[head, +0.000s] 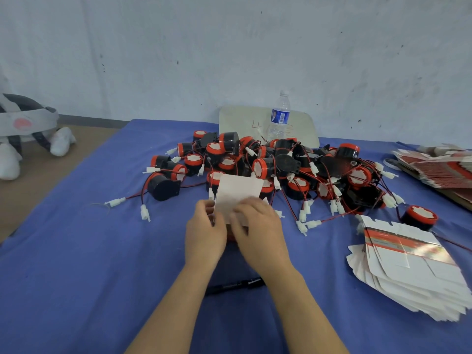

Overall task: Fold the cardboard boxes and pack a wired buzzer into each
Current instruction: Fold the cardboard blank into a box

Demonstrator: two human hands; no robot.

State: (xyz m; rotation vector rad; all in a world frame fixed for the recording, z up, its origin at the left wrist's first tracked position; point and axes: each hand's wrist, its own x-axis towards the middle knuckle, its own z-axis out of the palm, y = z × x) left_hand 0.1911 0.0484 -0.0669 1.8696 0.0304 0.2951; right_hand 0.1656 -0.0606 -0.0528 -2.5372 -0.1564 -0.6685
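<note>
A: Far left?
B: Soft grey-and-white padded thing (25, 129) on the brown floor, off the table. Can't tell what it is. Then the blue cloth (76, 251), matte, slightly creased, over the whole table.

A: Hands?
B: Centre. Left hand (204, 236) has its fingers curled and pinches the left edge of the cardboard box (238, 192). The box's plain white rectangular flap stands up, tilted a bit right. Right hand (258, 226) is curled over the box's lower front, gripping it. Fingertips are blurred, so no finer detail.

A: Below them?
B: Black marker pen (235, 284), slim and glossy, lying on the cloth between the forearms.

A: Buzzers?
B: Heap of buzzers (268, 164) just behind the box: round black plastic bodies, red rims, white faces, thin red-and-black wires with white plug ends, all tangled. Behind the heap, a clear ribbed plastic bottle (279, 116) with a blue label, upright in front of a pale rounded board (240, 118) against the wall.

A: Right side?
B: Fanned stack of flat boxes (408, 272), glossy white card with a red stripe, one lone buzzer (420, 217) at its far edge. Second flat stack (439, 167) at the far right, red-printed.
</note>
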